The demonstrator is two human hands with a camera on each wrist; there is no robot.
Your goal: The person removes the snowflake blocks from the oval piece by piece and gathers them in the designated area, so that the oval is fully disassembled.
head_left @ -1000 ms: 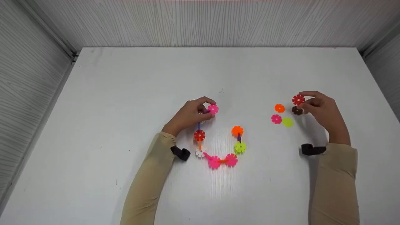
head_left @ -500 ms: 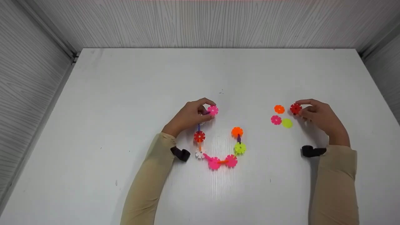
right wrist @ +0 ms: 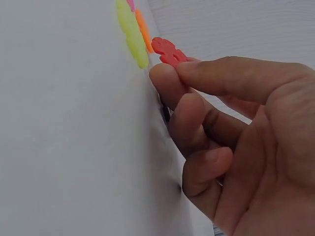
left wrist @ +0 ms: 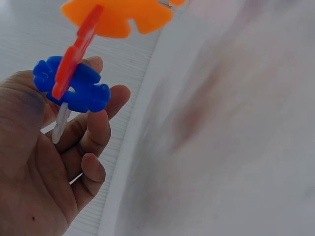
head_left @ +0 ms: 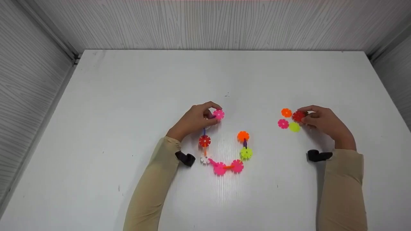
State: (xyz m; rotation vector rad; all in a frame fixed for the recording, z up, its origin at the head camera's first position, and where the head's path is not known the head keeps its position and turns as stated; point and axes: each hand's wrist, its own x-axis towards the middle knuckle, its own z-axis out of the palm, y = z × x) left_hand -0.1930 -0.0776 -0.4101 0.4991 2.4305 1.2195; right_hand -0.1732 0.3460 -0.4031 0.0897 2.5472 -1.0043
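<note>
A curved chain of notched plastic discs, slotted together, lies on the white table in the head view; one pink disc (head_left: 237,166) forms part of its near side. At the chain's far left end, my left hand (head_left: 195,119) holds a bright pink disc (head_left: 219,114) between thumb and index finger. Blue disc (left wrist: 81,91) and orange disc (left wrist: 125,17) show by that hand in the left wrist view. My right hand (head_left: 324,121) pinches a red disc (head_left: 298,116), close to the orange disc (head_left: 286,112) and yellow disc (head_left: 294,127). Its fingers largely hide a brown disc.
Another loose pink disc (head_left: 283,124) lies left of the yellow one. The chain's right end is an orange disc (head_left: 243,136), facing the loose pieces across bare table (head_left: 263,96). A wood-grained panel (head_left: 224,25) stands behind the table's far edge.
My right hand has come down and left with the red disc, from above the brown disc to beside the loose orange one. My left hand stays in place with the pink disc.
</note>
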